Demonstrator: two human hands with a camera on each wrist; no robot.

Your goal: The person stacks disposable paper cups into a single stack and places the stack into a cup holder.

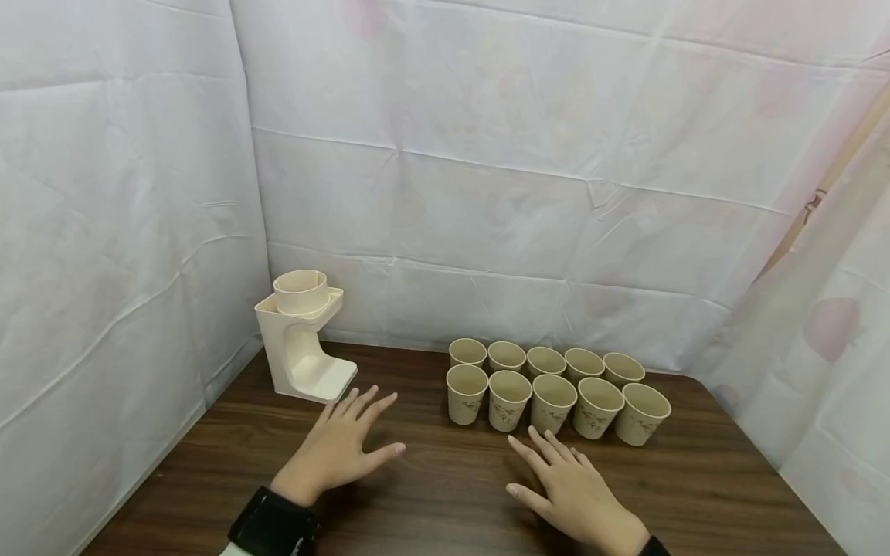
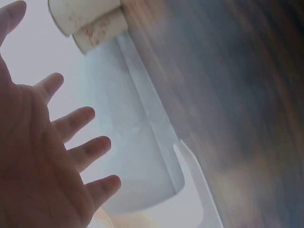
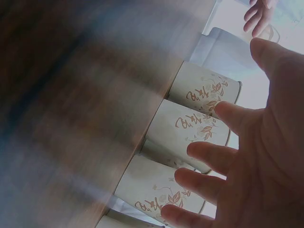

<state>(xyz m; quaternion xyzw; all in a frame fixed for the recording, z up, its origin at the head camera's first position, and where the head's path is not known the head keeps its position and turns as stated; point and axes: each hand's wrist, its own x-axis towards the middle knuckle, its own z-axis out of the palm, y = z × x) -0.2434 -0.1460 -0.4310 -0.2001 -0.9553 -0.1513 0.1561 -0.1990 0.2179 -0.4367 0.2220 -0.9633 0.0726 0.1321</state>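
Observation:
My left hand (image 1: 338, 452) hovers palm down with spread fingers, in front of a cream cup dispenser (image 1: 283, 340) at the table's left. A round cream tube (image 1: 301, 293) sits in the dispenser's top. On the right, my right hand (image 1: 566, 490) is likewise spread, holding nothing, just in front of two rows of beige paper cups (image 1: 510, 401). In the right wrist view, brown leaf prints and writing show on the upright cups (image 3: 190, 126) beyond the fingers. The left wrist view shows the left palm (image 2: 35, 161) bare, with part of the dispenser (image 2: 192, 190) below.
The dark wood table (image 1: 431, 494) has its back edge against a white cloth curtain (image 1: 487, 193). Cloth also hangs along the left (image 1: 125, 232) and right sides. The cups stand close together near the back right, mouths up.

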